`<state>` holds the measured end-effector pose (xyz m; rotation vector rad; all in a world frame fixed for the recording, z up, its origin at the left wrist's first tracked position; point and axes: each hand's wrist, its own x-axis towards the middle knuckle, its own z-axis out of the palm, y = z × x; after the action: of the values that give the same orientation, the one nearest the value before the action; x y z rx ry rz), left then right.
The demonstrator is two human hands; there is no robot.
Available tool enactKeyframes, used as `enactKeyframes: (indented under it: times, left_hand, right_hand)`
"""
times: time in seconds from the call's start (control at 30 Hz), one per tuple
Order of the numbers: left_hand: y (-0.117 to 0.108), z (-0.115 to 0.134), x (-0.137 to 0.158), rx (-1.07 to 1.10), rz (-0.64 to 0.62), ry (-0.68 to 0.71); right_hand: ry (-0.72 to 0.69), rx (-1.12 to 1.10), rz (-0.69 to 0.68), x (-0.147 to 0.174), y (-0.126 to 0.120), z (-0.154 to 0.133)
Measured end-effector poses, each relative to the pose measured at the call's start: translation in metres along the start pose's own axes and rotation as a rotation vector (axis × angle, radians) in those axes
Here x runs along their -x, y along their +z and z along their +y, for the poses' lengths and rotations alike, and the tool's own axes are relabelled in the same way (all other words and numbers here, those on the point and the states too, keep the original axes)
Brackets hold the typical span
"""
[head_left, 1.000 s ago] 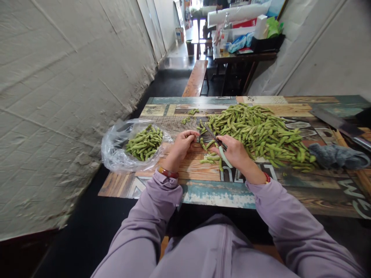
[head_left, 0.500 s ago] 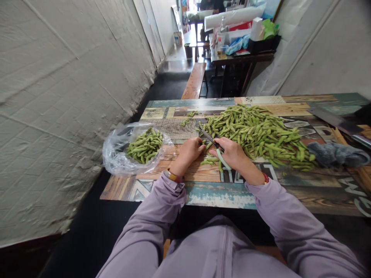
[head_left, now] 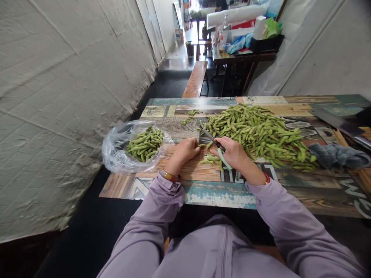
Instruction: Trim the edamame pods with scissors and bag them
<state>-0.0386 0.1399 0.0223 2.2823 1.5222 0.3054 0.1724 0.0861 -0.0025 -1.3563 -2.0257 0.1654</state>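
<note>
My right hand (head_left: pixel 232 153) is closed round scissors (head_left: pixel 222 157) with pale green handles, their dark blades pointing up and left. To its left, my left hand (head_left: pixel 188 149) has its fingers curled together on a green pod (head_left: pixel 201 145) whose end sticks out toward the blades. A large heap of edamame pods (head_left: pixel 255 131) spreads over the table beyond and right of my hands. A few loose pods (head_left: pixel 209 160) lie between and below the hands. At the left, a clear plastic bag (head_left: pixel 113 154) stands open with more pods (head_left: pixel 145 143) in it.
Small green trimmings (head_left: pixel 189 117) lie on the patterned table (head_left: pixel 220 195) beyond my left hand. A cleaver (head_left: pixel 333 120) and a grey cloth (head_left: pixel 339 155) are at the right. Behind stand a bench (head_left: pixel 196 79) and a cluttered table (head_left: pixel 245 58); a wall (head_left: pixel 72 96) runs along the left.
My left hand has drawn slightly left, away from the scissors, its fingers curled in more. My right hand keeps the scissors in nearly the same place. The view has shifted slightly.
</note>
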Motion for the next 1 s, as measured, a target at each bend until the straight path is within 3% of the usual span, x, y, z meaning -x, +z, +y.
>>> enactKeyframes:
  times: [0.07,0.17,0.3,0.43,0.6,1.0]
  left_hand:
    - [0.002,0.000,-0.002,0.123,0.035,0.019]
    - [0.002,0.001,-0.002,0.483,0.076,0.023]
    - [-0.001,0.002,0.000,1.006,0.024,-0.065]
    - [-0.001,0.005,0.001,1.278,-0.029,-0.120]
    - [-0.001,0.009,0.002,1.353,-0.016,-0.106]
    - [0.000,0.011,0.004,1.180,0.035,-0.007]
  right_hand:
    - [0.001,-0.011,0.003,0.000,-0.001,0.000]
    - [0.012,-0.037,0.040,-0.002,-0.001,0.000]
    - [0.019,-0.089,0.100,-0.004,-0.002,0.001]
    - [0.031,-0.128,0.094,-0.006,-0.003,0.002]
    - [0.054,-0.123,0.051,-0.005,-0.005,0.001]
    - [0.048,-0.095,-0.058,-0.004,-0.011,-0.008]
